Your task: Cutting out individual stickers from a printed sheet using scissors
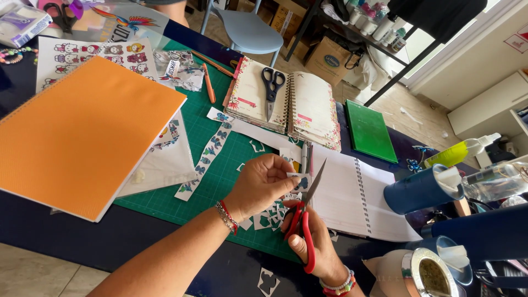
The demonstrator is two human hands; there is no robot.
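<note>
The person's left hand (263, 184) is closed in a pinch on a small printed sticker cut-out (300, 182), holding it up off the green cutting mat (220, 176) so the blades can reach its edge. The right hand (313, 242) is wrapped through the loops of the red-handled scissors (304, 220), blades parted and angled up to the cut-out's right side. The paper sits between the two hands, near the mat's right edge, just over a scatter of offcuts (269, 217), which appear to fall where the trimming is done.

To the right lies an open white spiral notebook (352, 198), close at hand. Farther off, an open floral planner (308, 104) carries black-handled scissors (271, 88). A strip of blue-figured stickers (206, 159) lies on the mat left of the hands. A large orange notebook (82, 132) covers the left of the table. A green pad (369, 131) lies far right.
</note>
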